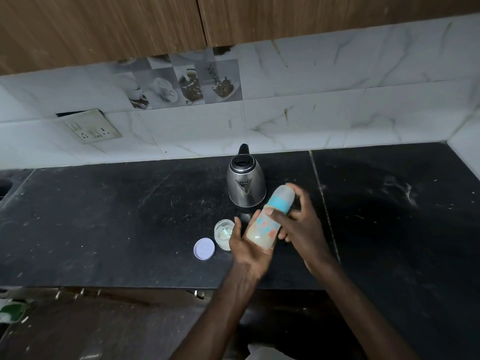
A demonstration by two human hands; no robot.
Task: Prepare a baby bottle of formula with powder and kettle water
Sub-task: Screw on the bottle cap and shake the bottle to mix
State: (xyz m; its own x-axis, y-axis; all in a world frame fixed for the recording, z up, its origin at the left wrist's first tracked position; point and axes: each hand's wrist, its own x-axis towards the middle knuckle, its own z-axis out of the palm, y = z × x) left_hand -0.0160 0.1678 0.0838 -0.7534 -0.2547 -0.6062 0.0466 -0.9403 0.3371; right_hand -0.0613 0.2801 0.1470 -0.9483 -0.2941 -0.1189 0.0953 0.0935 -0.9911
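Note:
A baby bottle (pixel 265 227) with a blue collar and clear cap is held tilted above the black counter, its cap pointing toward the kettle. My left hand (pixel 246 245) cradles its lower body from underneath. My right hand (pixel 298 222) grips it around the blue collar and cap. Pale liquid shows in the bottle's base. A steel kettle (pixel 245 185) stands with its lid open just behind the bottle. An open powder container (pixel 222 233) with a scoop inside sits left of my left hand, and its lilac lid (pixel 204 248) lies flat beside it.
The black stone counter (pixel 117 216) runs left and right, with white smears at the far right. A switch and socket plate (pixel 92 126) is on the tiled wall at the left. Wooden cabinets hang above. A sink edge (pixel 4 185) shows at the far left.

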